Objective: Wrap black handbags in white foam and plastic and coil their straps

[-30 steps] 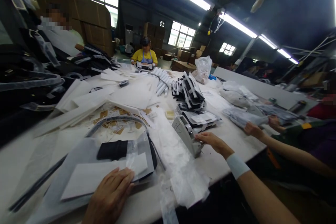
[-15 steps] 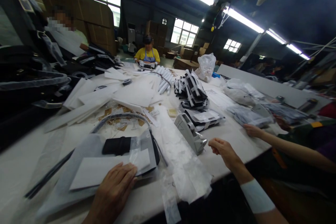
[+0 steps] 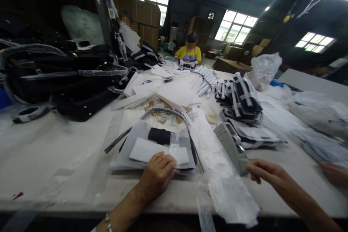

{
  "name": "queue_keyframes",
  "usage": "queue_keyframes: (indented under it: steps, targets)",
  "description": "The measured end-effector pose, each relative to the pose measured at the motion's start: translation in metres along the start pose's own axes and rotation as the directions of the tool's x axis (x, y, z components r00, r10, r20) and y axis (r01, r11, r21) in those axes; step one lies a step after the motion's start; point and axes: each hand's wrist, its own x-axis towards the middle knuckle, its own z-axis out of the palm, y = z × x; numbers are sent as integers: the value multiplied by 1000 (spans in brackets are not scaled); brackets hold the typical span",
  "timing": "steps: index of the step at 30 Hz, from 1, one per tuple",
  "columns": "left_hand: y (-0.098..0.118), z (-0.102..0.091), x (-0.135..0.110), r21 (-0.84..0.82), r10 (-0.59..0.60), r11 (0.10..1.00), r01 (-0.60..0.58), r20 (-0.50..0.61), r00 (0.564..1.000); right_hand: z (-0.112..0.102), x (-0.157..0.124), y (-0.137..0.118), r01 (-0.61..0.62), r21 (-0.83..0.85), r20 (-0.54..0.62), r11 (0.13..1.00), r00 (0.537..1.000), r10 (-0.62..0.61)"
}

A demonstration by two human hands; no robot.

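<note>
My left hand (image 3: 160, 170) lies flat with its fingers over the lower edge of a white folded sheet (image 3: 145, 150). That sheet rests on a black piece covered with a translucent grey-white wrap (image 3: 125, 159). Above it are a black strap piece (image 3: 160, 136) and a strip of clear tape (image 3: 174, 145). A wrapped grey handle (image 3: 163, 110) arcs behind. My right hand (image 3: 262, 170) is closed in a pinch at the front end of a grey tape dispenser (image 3: 231, 148). What its fingertips hold, if anything, I cannot make out.
White crinkled wrapping (image 3: 220, 174) runs between the packet and the dispenser. Stacked black pieces with white strips (image 3: 239, 96) stand behind it. Black bags (image 3: 81, 90) are piled at left. Another person's hand (image 3: 333, 172) is at far right; a person in yellow (image 3: 190, 54) sits opposite.
My view has swung left, so the table's contents appear farther right. My left hand remains on the packet, and my right hand stays closed beside the dispenser's front end.
</note>
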Motion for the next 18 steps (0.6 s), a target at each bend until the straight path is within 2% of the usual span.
queue_keyframes:
  steps: [2,4,6,7,9,10,12,15,18]
  targets:
    - [0,0,0,-6,0,1000,0,6,1000,20,14,-56,125,45,239,991,962,-132]
    - [0,1,-1,-10,-6,1000,6,9,1000,49,39,-104,251,50,458,967,854,-245]
    - [1,1,-1,-13,-16,1000,17,11,1000,83,68,-140,418,-68,595,906,746,-299]
    - [1,2,-2,-14,-18,1000,19,12,1000,101,82,-154,510,-177,644,842,707,-292]
    - [0,4,-3,-16,-16,1000,16,12,1000,134,107,-176,662,-421,752,619,637,-169]
    - [0,5,-3,-15,-14,1000,15,12,1000,148,118,-184,704,-505,777,498,623,-93]
    - [-2,7,-4,-17,-14,1000,14,8,1000,174,133,-195,738,-578,793,348,608,29]
    - [-4,9,-4,-32,-16,999,16,-2,1000,199,147,-202,756,-606,790,248,609,72]
    - [-5,11,-5,-49,-32,998,31,-8,999,210,155,-199,780,-609,791,141,611,36]
